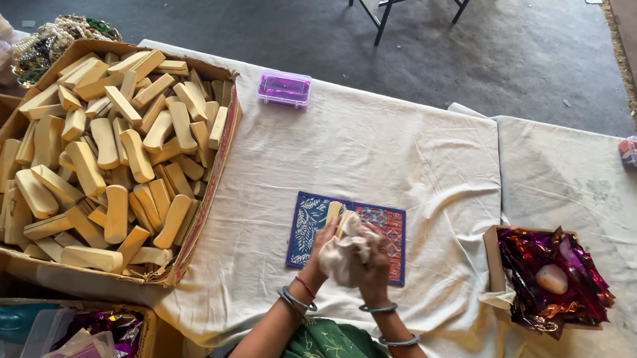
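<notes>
Head view: cream cloth-covered table [380, 153]; cardboard box [219, 157] heaped with smooth pale wooden blocks at left. Patterned blue mat [307, 230] before me. Both hands together above it: left hand [322, 250] grips a wooden piece [335, 211], right hand [373, 269] presses a crumpled rag [349, 256] round it.

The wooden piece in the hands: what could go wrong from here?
1. The cloth covers most of the wooden piece, so it may slip from the left hand and right hand onto the mat.
2. The carton is heaped high; pieces near its edge could spill.
</notes>
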